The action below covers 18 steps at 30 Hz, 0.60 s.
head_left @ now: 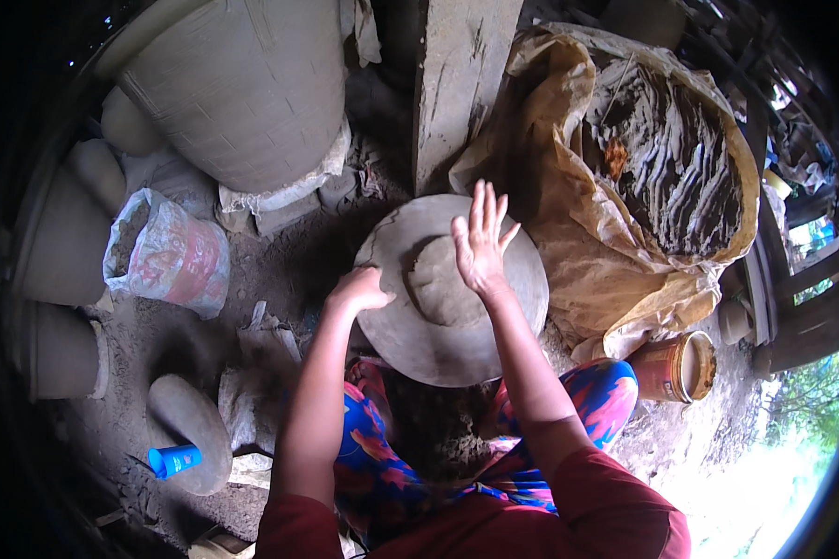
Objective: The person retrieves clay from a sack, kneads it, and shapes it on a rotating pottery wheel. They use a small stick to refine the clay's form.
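Observation:
A round grey potter's wheel (410,349) lies in front of my knees, its top smeared with clay. On its middle rests a flat, roundish slab of clay (443,289). My left hand (362,289) is closed on the wheel's left rim, with the thumb side over the top and part of the fingers hidden. Above the right side of the clay, my right hand (481,242) is open, fingers spread and pointing away from me. It holds nothing; whether its heel touches the clay I cannot tell.
A large clay pot (242,93) stands far left, beside a wooden post (461,84). Far right, a brown sheet-lined sack (615,270) holds sliced clay. A bucket (667,366) sits near my right knee. At left are a white sack (182,261) and a blue cup (175,460).

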Each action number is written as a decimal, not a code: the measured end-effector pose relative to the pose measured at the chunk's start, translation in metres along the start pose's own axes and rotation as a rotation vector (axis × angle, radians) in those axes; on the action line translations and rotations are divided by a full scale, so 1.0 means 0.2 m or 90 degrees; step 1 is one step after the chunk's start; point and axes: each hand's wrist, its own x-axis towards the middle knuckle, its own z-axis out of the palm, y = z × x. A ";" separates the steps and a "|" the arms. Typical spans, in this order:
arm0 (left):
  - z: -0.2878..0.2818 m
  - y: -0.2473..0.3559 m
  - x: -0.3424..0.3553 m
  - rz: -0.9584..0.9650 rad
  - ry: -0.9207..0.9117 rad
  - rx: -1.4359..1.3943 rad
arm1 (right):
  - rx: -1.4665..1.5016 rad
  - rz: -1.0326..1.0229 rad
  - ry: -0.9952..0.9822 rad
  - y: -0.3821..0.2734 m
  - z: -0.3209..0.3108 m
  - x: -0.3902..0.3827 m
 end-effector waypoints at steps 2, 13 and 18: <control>-0.01 0.01 0.00 -0.038 -0.097 0.010 | -0.038 -0.016 0.095 -0.02 0.01 -0.01; -0.03 -0.01 -0.01 -0.070 -0.029 0.018 | -0.001 -0.052 0.070 0.03 0.05 -0.01; -0.05 -0.02 0.02 -0.152 -0.023 -0.090 | -0.238 -0.032 -0.170 -0.03 0.08 -0.10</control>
